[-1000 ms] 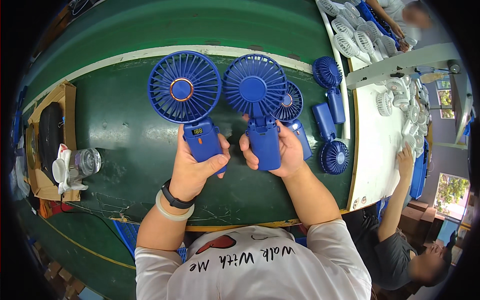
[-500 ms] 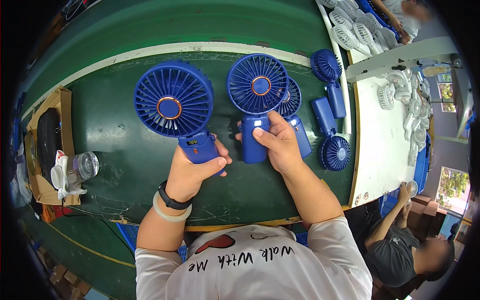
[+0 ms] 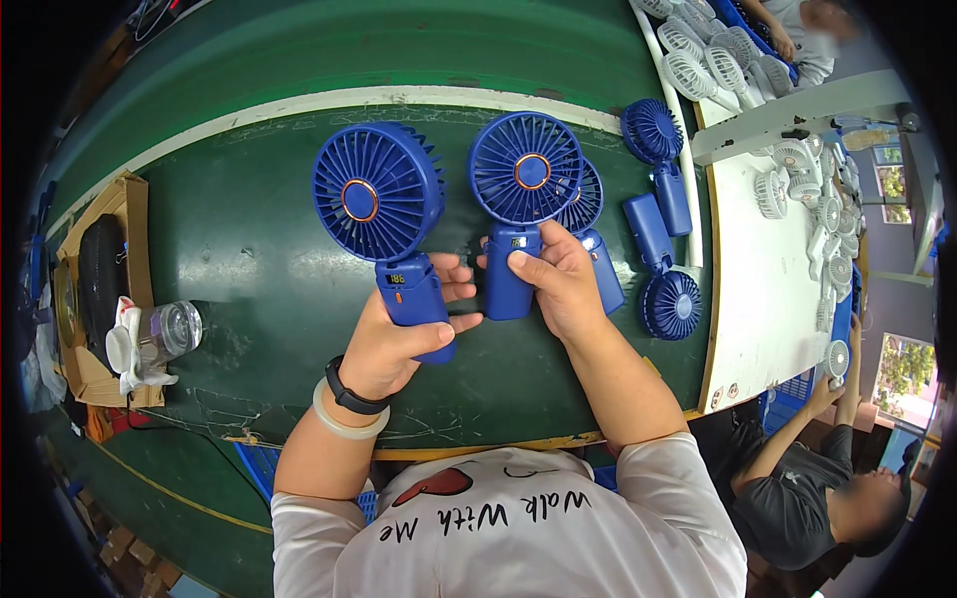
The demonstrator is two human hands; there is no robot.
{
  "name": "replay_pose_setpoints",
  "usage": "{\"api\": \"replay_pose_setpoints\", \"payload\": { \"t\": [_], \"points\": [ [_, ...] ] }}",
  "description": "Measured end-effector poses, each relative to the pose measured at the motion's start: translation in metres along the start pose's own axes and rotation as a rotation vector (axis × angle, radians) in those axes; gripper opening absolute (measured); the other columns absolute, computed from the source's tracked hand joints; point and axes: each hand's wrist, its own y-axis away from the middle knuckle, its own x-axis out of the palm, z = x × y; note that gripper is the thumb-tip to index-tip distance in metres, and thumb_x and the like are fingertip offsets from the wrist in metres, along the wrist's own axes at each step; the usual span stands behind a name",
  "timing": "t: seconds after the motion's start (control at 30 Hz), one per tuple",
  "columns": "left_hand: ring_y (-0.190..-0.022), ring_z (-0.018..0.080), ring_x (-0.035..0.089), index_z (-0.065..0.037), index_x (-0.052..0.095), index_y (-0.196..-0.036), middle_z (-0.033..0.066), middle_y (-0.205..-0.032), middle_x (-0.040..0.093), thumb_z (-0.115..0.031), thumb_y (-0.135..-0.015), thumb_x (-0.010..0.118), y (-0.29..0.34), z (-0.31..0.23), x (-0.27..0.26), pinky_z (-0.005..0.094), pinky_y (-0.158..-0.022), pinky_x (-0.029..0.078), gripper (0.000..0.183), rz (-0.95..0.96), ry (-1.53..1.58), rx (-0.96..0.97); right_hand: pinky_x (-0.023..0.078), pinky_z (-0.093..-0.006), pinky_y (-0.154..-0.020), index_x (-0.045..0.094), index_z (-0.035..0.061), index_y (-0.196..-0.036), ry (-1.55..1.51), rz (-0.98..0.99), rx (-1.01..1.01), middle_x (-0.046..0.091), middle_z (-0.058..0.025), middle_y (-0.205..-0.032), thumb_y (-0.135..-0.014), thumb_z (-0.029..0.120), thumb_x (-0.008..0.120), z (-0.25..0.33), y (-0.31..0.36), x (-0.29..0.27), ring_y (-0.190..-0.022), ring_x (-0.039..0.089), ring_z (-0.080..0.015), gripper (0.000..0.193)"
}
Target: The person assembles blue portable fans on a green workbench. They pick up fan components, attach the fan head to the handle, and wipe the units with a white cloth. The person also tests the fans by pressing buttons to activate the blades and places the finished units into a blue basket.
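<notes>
My left hand (image 3: 383, 351) grips a blue handheld fan (image 3: 375, 189) by its handle, thumb across the front and fingers partly extended beside it. Its round grille, with an orange-ringed hub, is turned a little aside, and a small display is lit on the handle. My right hand (image 3: 570, 284) is closed around a second blue handheld fan (image 3: 525, 167), thumb on the handle just under its lit display. Partly covered by that fan and my hand, a third blue fan (image 3: 604, 274) lies on the green table (image 3: 249, 299).
Two more blue fans (image 3: 653, 132) (image 3: 670, 304) lie to the right, beside a white pipe (image 3: 688, 169). Many white fans (image 3: 773, 194) cover a white table beyond. At left are an open cardboard box (image 3: 140, 239) and a clear container (image 3: 177, 329). Co-workers sit at right.
My left hand has moved right with its fan, nearer the other one, and its fan is turned more aside. My right hand's fan has shifted slightly right. A co-worker's arms have moved.
</notes>
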Motion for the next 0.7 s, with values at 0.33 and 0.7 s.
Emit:
{"api": "replay_pose_setpoints", "payload": {
  "t": [0.33,0.7],
  "points": [
    [-0.113,0.0306,0.053,-0.006,0.023,-0.14,0.0193,-0.128,0.045,-0.011,-0.072,0.066,-0.002,-0.004,0.006,0.0461,-0.086,0.053,0.081,0.15,0.181,-0.055,0.044,-0.0353,-0.087,0.045,-0.0014,-0.128,0.777,0.203,-0.455,0.048,-0.0137,-0.11,-0.082,0.018,0.067,-0.003,0.016,0.018,-0.098,0.051,-0.0238,0.055],
    [-0.113,0.0324,0.052,-0.015,0.023,-0.142,0.0193,-0.13,0.042,-0.007,-0.069,0.069,-0.001,0.007,-0.008,0.0521,-0.086,0.051,0.086,0.199,0.283,0.063,0.049,-0.0352,-0.075,0.04,0.0006,-0.133,1.922,-0.375,-0.029,0.054,-0.0166,-0.103,-0.075,0.03,0.073,0.032,0.038,-0.017,-0.091,0.057,-0.0295,0.073]
  ]
}}
